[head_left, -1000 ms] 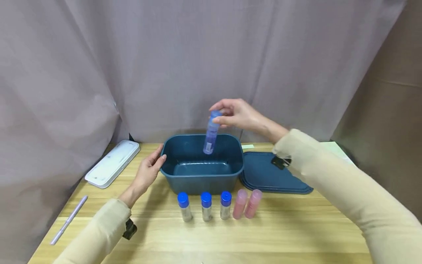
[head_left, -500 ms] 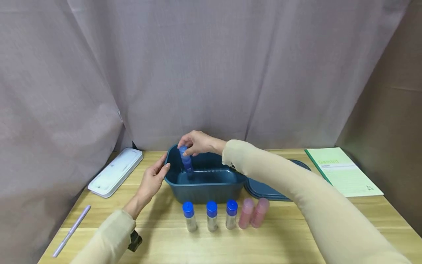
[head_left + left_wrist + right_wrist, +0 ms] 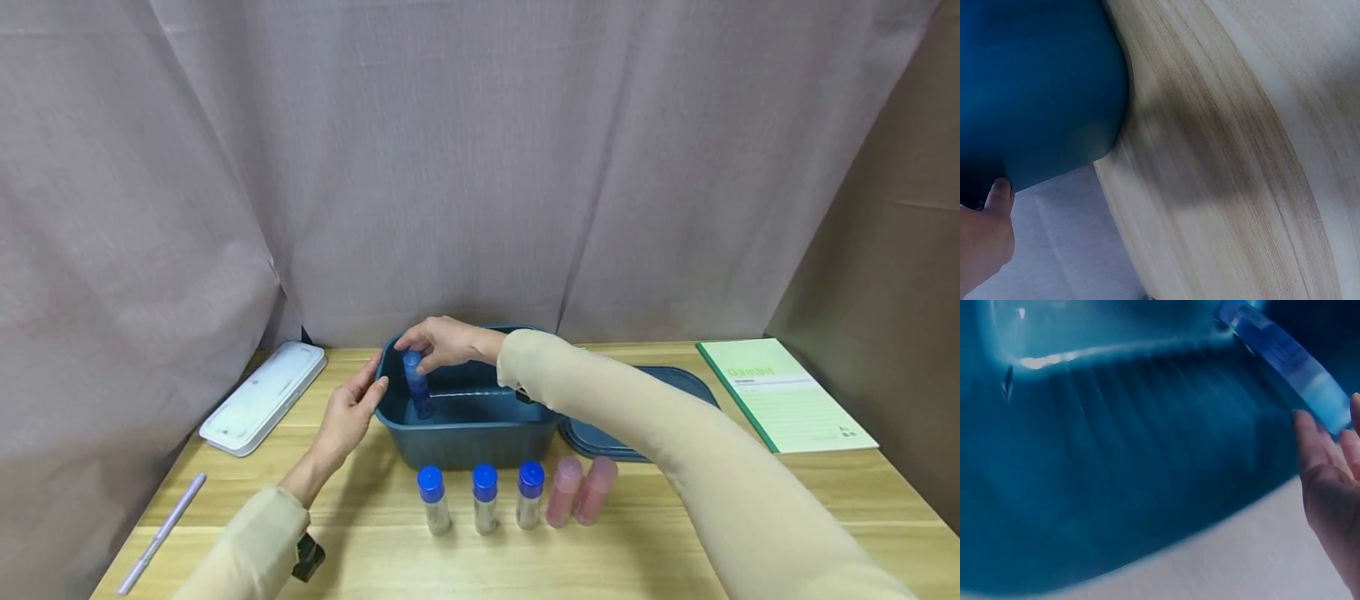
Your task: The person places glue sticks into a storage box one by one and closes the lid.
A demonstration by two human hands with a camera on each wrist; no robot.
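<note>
Lowered blue tube (image 3: 417, 385), pinched under right hand (image 3: 438, 342), inside bin (image 3: 472, 437)

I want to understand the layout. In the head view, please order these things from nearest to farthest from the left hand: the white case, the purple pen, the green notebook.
From the left hand, at the bin's left rim:
1. white case, just to its left, near the curtain.
2. purple pen, farther left, at the table's front edge.
3. green notebook, far across on the right side.

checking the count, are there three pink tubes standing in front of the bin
No, only two pink tubes stand there, beside three blue-capped vials.
</note>
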